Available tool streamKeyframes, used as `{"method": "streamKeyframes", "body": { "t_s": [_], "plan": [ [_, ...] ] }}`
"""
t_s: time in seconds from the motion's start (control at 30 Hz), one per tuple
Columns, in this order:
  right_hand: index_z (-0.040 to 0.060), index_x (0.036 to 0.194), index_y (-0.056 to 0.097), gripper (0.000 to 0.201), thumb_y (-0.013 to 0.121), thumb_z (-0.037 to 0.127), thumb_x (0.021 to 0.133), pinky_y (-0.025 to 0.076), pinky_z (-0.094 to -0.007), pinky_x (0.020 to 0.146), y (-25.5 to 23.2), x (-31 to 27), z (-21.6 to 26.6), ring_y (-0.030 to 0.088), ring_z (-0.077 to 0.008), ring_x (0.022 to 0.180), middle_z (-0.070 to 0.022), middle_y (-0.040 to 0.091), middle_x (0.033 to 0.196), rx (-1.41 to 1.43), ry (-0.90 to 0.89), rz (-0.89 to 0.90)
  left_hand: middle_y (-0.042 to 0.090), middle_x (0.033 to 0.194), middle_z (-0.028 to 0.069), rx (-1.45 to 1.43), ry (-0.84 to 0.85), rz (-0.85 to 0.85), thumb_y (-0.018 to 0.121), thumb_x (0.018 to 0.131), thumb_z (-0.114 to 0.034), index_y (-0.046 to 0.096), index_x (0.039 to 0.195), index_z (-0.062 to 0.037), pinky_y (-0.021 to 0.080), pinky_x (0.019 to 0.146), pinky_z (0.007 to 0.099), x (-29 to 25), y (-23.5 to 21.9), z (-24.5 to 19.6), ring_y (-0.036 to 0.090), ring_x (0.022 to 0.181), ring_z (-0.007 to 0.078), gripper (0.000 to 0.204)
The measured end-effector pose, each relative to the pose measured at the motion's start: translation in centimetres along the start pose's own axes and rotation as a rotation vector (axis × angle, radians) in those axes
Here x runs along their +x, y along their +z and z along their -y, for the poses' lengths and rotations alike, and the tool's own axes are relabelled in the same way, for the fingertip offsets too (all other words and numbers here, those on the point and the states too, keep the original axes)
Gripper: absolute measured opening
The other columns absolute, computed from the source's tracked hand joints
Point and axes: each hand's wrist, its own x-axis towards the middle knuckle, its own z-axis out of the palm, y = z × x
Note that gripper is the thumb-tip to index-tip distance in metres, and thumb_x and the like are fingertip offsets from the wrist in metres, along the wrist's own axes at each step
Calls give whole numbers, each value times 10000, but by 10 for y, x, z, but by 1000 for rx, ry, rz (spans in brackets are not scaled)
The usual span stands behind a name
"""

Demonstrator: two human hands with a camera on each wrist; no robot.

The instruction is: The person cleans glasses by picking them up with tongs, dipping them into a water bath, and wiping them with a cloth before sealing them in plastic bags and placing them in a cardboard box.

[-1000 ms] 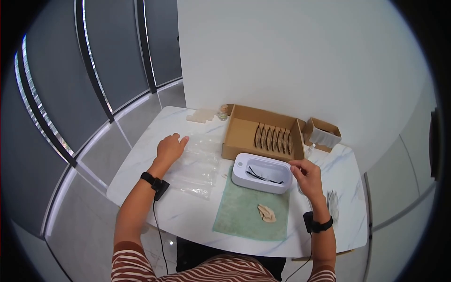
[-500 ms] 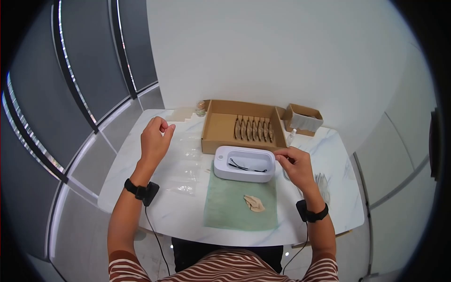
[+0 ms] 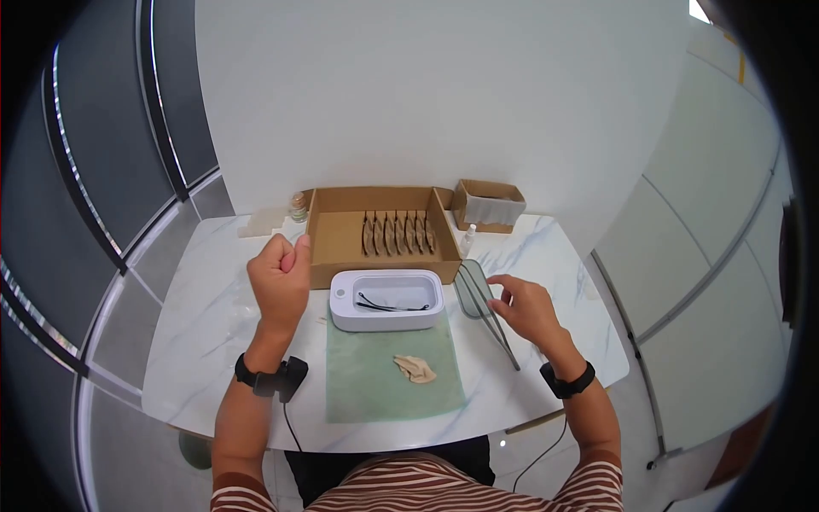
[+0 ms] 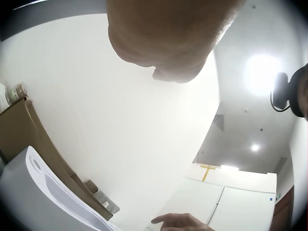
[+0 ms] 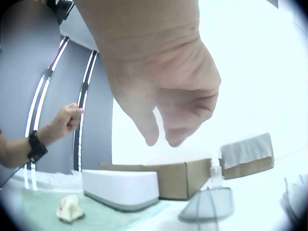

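Note:
My left hand (image 3: 280, 286) is raised over the left side of the table, its fingers curled into a fist with nothing held. To the right, my right hand (image 3: 531, 314) hovers beside a grey see-through lid (image 3: 472, 290), fingers loosely bent; the right wrist view shows a gap between thumb and fingers. Between the hands stands a white tub-shaped cleaner (image 3: 388, 322) with a round button. Thin dark glasses (image 3: 392, 305) lie in its basin. A crumpled beige cloth (image 3: 415, 369) rests on the green mat (image 3: 367, 401) in front.
Behind the cleaner is a cardboard tray (image 3: 337, 230) with several thin brown items standing in a row. A smaller carton (image 3: 490, 206), a spray bottle (image 3: 467, 240) and a glass jar (image 3: 298, 207) are at the back. Clear plastic (image 3: 241, 320) lies left of the mat.
The head view has swung right. My right hand has left the cleaner's right end and moved rightward. My left hand has risen from above the clear plastic, its fingers curling in. The cleaner stays on the mat.

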Motion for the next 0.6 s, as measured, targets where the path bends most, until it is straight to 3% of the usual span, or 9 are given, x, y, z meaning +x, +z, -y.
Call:
{"method": "streamKeyframes", "body": {
  "t_s": [0.03,0.13,0.17,0.2,0.3,0.6],
  "plan": [
    [84,1241,663,428,766,260,864,541,-421,706,4,-3,-10,689,-321,752,-126,703,836,-57,28,107,289,568,-13,-1,-26,25,711,925,-51,333,655,-50,238,486,303,-3,3,4,244,575,91,464],
    [101,1301,618,521,781,299,848,553,-430,721,30,-17,-37,695,-356,775,-165,702,951,-206,17,162,329,556,28,102,-87,162,722,895,-41,366,664,-29,282,489,321,-8,7,18,259,559,142,424],
    [103,1339,583,583,779,338,843,563,-444,745,37,-19,-41,699,-381,813,-193,688,1015,-241,49,193,430,557,70,202,-109,242,744,859,-61,458,695,-12,368,504,334,-9,4,22,359,519,193,333],
    [103,1339,583,583,779,338,843,563,-444,745,41,-21,-40,699,-381,813,-193,688,1015,-238,44,196,430,557,70,207,-111,239,744,859,-61,458,695,-12,368,504,334,-10,3,22,359,519,193,333],
    [86,1344,572,604,772,359,844,562,-456,755,51,-23,-39,701,-383,837,-194,691,989,-307,85,191,602,652,92,264,-154,432,746,848,-130,630,816,-24,482,580,348,-13,1,23,586,592,224,160],
    [70,1382,509,629,752,289,845,561,-463,775,72,-21,-52,699,-403,882,-212,708,1030,-271,130,194,639,709,106,179,-155,382,728,857,-126,663,847,-19,484,594,350,-11,5,23,600,615,234,126]
  ]
}}
